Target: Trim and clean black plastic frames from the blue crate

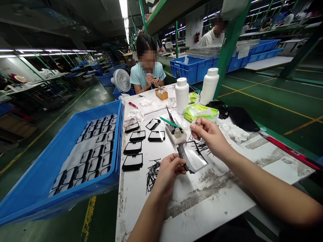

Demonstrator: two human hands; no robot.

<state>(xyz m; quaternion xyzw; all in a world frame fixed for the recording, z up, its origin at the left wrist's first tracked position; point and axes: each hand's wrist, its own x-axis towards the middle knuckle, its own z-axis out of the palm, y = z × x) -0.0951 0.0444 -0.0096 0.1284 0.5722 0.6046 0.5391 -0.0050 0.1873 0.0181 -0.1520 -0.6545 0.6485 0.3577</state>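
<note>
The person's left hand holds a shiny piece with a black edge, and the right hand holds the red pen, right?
Not the pen: the head view shows the right hand pinching something too small to make out, while the red pen lies away from both hands. The left hand does hold the shiny black-edged piece.

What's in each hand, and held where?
The left hand holds a clear, black-edged plastic panel by its left edge, between the fingers and thumb. The right hand pinches something thin at its fingertips; too small to identify.

L hand (pixel 168 173) w/ black-edged panel (pixel 192 158)
</note>
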